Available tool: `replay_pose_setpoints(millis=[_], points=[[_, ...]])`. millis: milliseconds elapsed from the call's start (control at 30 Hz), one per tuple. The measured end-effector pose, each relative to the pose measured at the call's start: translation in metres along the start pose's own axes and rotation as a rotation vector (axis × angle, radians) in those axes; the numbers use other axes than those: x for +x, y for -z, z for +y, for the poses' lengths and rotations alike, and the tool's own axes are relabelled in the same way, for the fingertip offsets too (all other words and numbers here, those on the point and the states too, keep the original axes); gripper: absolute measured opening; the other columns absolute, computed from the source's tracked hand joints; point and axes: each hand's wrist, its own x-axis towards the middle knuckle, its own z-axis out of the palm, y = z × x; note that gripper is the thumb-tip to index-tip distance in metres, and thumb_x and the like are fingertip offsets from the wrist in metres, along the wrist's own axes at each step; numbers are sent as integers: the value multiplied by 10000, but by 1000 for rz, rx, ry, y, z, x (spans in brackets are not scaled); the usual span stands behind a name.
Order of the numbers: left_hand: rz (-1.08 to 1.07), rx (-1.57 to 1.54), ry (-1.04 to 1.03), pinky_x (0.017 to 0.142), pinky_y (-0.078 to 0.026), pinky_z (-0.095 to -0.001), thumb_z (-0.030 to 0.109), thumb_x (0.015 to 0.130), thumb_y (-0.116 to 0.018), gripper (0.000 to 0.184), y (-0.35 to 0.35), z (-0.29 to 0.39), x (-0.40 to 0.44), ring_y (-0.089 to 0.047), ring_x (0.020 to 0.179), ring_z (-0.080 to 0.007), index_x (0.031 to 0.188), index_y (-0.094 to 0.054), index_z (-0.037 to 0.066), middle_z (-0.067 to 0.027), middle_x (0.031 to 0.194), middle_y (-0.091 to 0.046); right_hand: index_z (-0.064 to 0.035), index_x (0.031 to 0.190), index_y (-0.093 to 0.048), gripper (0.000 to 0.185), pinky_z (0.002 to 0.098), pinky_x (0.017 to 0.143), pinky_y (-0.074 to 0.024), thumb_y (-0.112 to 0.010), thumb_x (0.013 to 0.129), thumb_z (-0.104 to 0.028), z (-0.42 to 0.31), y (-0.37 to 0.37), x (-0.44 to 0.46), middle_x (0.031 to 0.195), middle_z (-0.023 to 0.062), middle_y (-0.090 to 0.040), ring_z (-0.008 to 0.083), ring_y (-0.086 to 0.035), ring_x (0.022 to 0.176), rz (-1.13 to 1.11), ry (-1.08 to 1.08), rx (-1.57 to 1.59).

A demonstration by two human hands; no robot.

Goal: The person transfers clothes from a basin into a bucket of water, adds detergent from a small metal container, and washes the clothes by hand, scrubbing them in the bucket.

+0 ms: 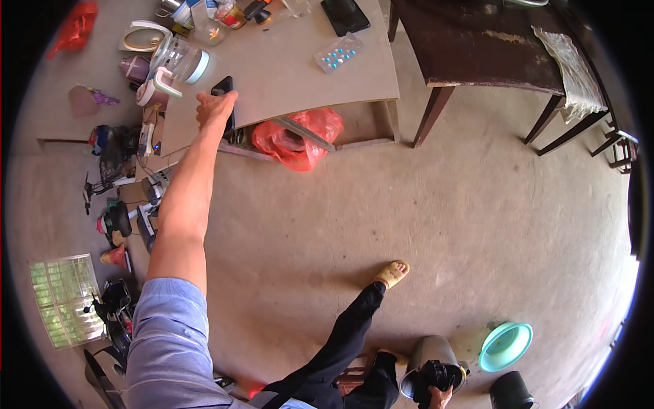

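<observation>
My left hand [216, 108], at the end of my outstretched bare arm, is closed around a black phone [227, 123] at the near left edge of the light table [286, 68]. Parts of the phone show above and below the hand. Low in the view, my right hand [441, 395] is partly cut off by the frame's bottom edge. Its fingers are against a black object [436, 374] in front of a grey bucket-like container [433, 347]. What the black object is cannot be made out.
A clear jar [180, 60], a pill blister pack [339, 53] and a black tablet-like device [345, 16] lie on the light table. Below its edge hangs a red plastic bag [300, 144]. A dark wooden table [477, 51] is at upper right, a turquoise basin [505, 346] at lower right.
</observation>
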Motion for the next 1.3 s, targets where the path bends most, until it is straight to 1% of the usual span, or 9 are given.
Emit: replay_pose_setpoints(millis=[200,367,433,700,833,967,1100,1167,1300], points=[[-50,-83,-21,1050,-430,-496,429,674,-750,907,-2,-9,4,-484,1278,-410,1384,-349,31,-270,1353,-500,1,1307,-524,707,392,821,-547,-727,629,3,-6,2,-3,1070,144,-647,266,-641,905,0,-93,41],[-105,-254,-120,1080,-393,-463,554,627,-805,1229,2,-53,5,-454,1311,-403,1530,-123,72,-255,1450,-423,2,1248,-567,710,379,831,-559,-708,552,29,-30,-1,-12,1037,134,-675,269,-672,898,49,-129,56],[-230,-411,-80,1113,-317,-505,549,626,-828,1260,19,-69,-10,-317,1410,-333,1561,-90,141,-213,1536,-303,4,1251,-570,717,389,835,-562,-712,549,29,-29,0,-10,1043,144,-678,276,-675,918,38,-106,85],[-110,-460,-186,1080,-362,-411,529,749,-772,958,20,-150,-46,-445,1294,-319,1471,-338,72,-214,1422,-419,-3,1305,-528,771,387,825,-555,-729,560,0,-19,13,-20,1081,149,-649,284,-656,906,34,-127,94],[200,-502,-423,1039,-406,-399,348,791,-773,707,-8,-186,-66,-506,1201,-286,1350,-469,40,-177,1298,-530,-24,1297,-538,760,381,861,-538,-705,556,-19,-14,18,-29,1092,127,-642,275,-647,937,38,-86,45],[-114,-611,-443,928,-473,-356,245,812,-719,539,-16,-183,-175,-573,1038,-213,1267,-508,47,-118,1191,-583,-15,1284,-549,749,376,856,-535,-710,552,-28,3,27,-38,1085,125,-643,268,-642,938,32,-31,142],[-743,-490,-559,793,-493,-311,134,812,-659,158,-46,-202,-339,-571,852,-137,923,-565,72,-24,911,-579,-11,1267,-562,738,374,856,-531,-709,544,-43,37,37,-40,1079,113,-641,252,-639,936,48,14,180],[-1022,-636,-501,757,-508,-283,192,869,-674,202,-66,-224,-451,-589,817,-110,1008,-604,63,-6,869,-612,-11,1269,-565,745,366,864,-526,-711,540,-54,64,46,-30,1089,111,-641,242,-637,946,32,45,148],[-1540,-371,-701,808,-548,-329,236,889,-654,285,-59,-268,-659,-686,894,-197,1087,-620,34,-114,930,-697,-3,1291,-573,744,330,875,-506,-730,567,-82,70,67,-27,1068,97,-676,213,-634,954,-1,112,101]])
